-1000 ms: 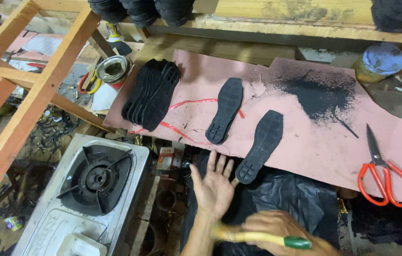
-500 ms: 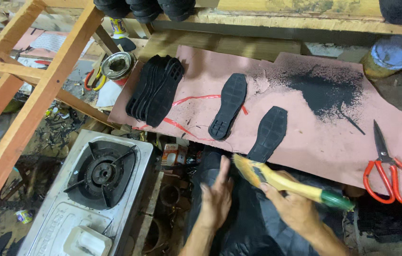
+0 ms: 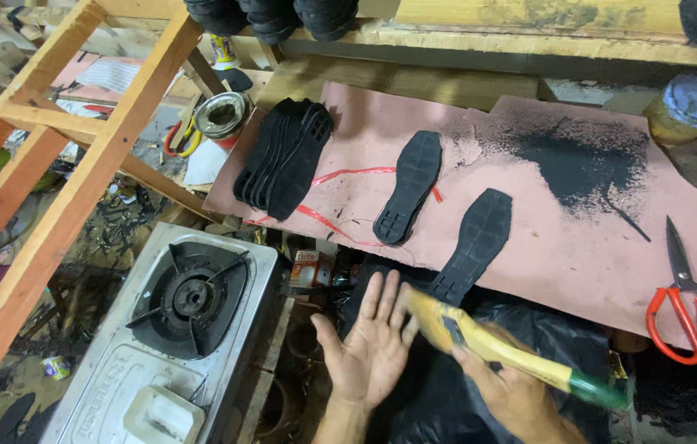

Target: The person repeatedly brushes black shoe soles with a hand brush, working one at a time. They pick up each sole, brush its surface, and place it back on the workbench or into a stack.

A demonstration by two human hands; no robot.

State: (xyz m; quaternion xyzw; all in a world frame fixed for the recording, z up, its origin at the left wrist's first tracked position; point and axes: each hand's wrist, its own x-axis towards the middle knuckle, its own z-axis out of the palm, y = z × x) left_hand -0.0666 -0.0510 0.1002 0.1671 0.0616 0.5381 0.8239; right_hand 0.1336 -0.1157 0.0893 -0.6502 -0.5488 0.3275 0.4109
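Head view: the left hand lies palm up with its fingers spread and holding nothing, just below the near edge of the counter. The right hand has its fingers wrapped round the yellow, green-ended handle of a brush, whose blurred bristle end sits against the left fingertips, probably so the open palm can work the bristles.

Just beyond the brush tip lies a black shoe sole, tread up, its heel hanging over the counter edge within easy reach. A second sole lies flat beside it, apart, and a fanned stack of soles rests further left.

The counter is covered by a pink sheet with a patch of black dust. Red-handled scissors lie at the right, and a small tin stands beyond the stack. A gas stove sits low on the left under a wooden frame.
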